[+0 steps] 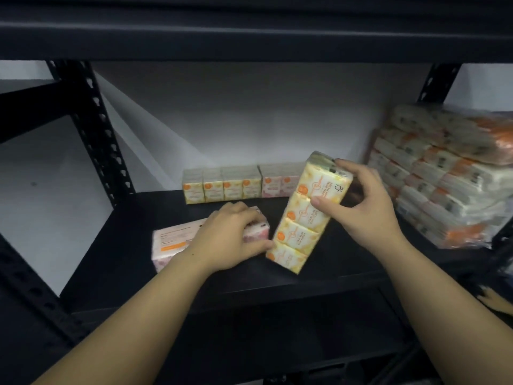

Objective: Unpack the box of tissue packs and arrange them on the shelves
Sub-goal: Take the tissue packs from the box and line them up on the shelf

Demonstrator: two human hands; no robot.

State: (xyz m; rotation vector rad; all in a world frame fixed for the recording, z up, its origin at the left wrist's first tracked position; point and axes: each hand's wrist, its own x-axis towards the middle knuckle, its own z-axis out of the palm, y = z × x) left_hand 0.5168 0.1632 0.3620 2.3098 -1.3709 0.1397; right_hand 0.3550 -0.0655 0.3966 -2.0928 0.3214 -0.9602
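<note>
Right grip [358, 207] round yellow tissue pack [299, 218], left grip [230, 237] clasping pink pack [172, 243], both on shelf [333, 268].

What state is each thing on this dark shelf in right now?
Yellow four-pack tissue strip: tilted, lower end on the shelf, gripped by right hand.
Pink tissue pack: lying flat, held by left hand.
Row of yellow and pink packs: standing upright at the back.
Wrapped bundle stack: piled at right.

A yellow tissue pack [302, 218] stands tilted on the black shelf [347, 262]; a pink pack [177, 243] lies flat beside it, apparently touching.
</note>
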